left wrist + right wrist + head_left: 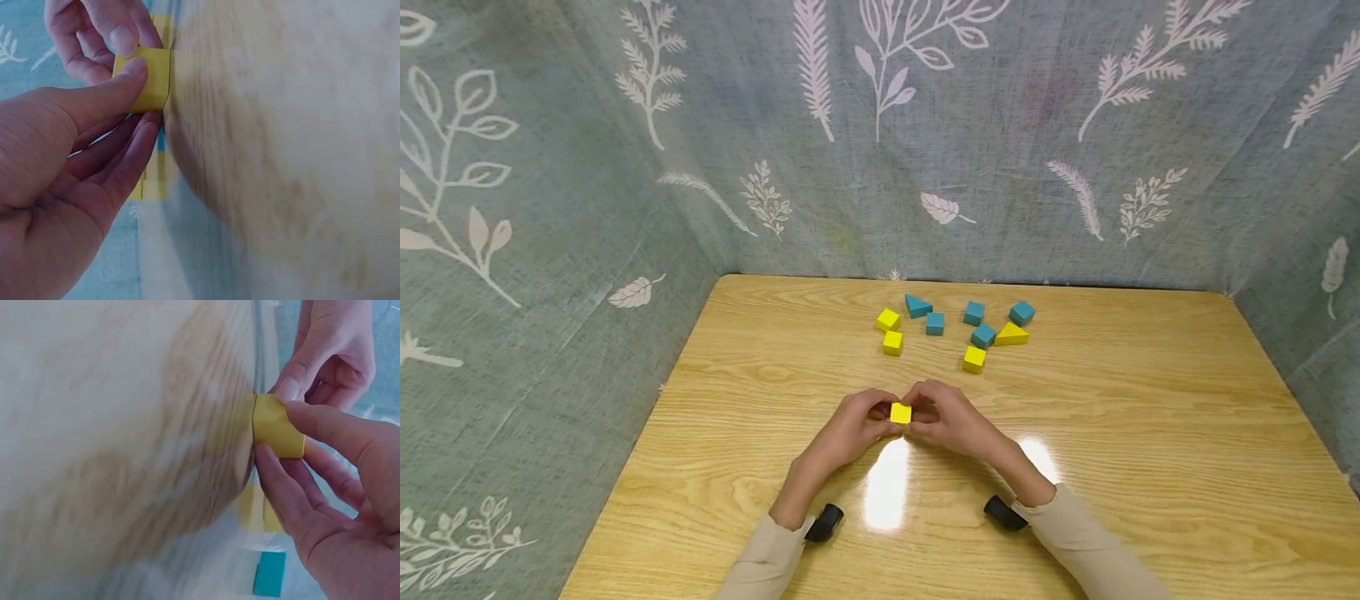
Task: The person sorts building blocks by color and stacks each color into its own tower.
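Note:
A yellow block is at the table's middle, between the two hands. My left hand pinches it from the left, its thumb on the near face. From the other side my right hand holds the same block with thumb and fingers. In both wrist views the block appears to stand on the tabletop. Part of it is hidden by the fingertips. Beyond the hands lie yellow cubes, the closest being one yellow cube and another yellow cube.
Farther back lie several blue cubes, among them a blue cube, plus a blue triangle and a yellow triangle. Another yellow cube is at their left. A patterned curtain borders the wooden table.

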### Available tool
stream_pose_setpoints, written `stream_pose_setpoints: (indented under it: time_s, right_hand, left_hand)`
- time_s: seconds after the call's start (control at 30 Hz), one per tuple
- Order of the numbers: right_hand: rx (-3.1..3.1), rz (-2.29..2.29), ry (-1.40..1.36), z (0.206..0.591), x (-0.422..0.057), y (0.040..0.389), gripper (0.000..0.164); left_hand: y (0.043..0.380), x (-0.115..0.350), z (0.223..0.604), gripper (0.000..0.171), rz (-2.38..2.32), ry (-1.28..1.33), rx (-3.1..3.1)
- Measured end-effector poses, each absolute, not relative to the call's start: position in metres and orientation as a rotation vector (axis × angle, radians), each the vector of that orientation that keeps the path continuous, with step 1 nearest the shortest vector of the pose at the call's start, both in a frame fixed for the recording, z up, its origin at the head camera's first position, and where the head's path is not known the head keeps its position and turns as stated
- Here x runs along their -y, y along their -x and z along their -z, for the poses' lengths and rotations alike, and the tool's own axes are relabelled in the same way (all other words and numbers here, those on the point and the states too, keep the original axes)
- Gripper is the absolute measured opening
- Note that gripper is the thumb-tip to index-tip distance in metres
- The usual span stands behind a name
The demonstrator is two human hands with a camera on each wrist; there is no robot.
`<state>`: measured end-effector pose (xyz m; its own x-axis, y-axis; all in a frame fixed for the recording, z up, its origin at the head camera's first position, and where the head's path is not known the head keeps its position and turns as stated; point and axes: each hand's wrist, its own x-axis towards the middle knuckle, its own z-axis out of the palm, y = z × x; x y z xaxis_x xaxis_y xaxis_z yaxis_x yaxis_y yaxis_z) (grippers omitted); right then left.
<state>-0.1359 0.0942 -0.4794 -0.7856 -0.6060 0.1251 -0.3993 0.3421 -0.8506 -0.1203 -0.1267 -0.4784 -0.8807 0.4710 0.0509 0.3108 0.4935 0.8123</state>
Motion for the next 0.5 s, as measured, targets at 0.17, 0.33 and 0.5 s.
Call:
stream_pose_setpoints:
  time_s: [0.17,0.33,0.5]
  right_hand:
    - [-2.353,1.461,0.929,0.4799,-0.0904,0.1333,0.024]
    - [-2.355,1.444,0.947,0.4802,-0.0890,0.1333,0.026]
    - [-2.374,1.389,0.928,0.4786,-0.0929,0.1343,0.032]
  left_hand:
    - [0.1164,0.1310,0.4790,0.033,-1.395,-0.673,-2.525]
    - [0.1153,0.1334,0.4797,0.032,-1.410,-0.689,-2.528]
    - [0.1159,0.1339,0.4812,0.031,-1.410,-0.724,-2.525]
